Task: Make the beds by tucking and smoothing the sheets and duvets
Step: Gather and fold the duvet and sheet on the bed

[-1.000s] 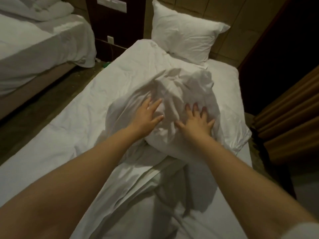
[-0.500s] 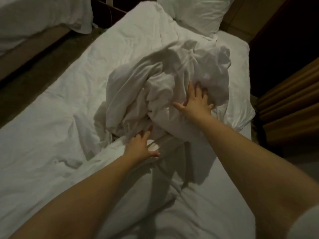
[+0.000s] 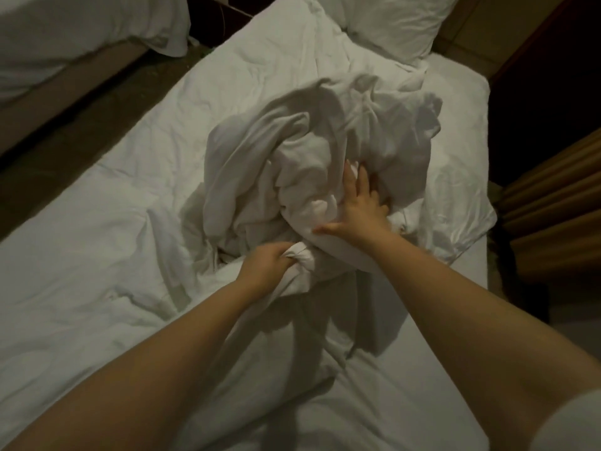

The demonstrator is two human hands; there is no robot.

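Left hand [image 3: 265, 266]: fist closed round a bunched fold at the near edge of the duvet [image 3: 312, 164].
Right hand [image 3: 359, 211]: fingers spread, pressing flat into the heap.
Duvet: crumpled mid-bed (pillow [image 3: 396, 24] beyond it), on the sheet [image 3: 97, 222].

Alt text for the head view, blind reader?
The person's left hand grips a bunched fold of the crumpled white duvet heaped mid-bed, while the right hand presses into the heap with fingers spread. A pillow lies at the bed's head; a second bed stands at upper left.
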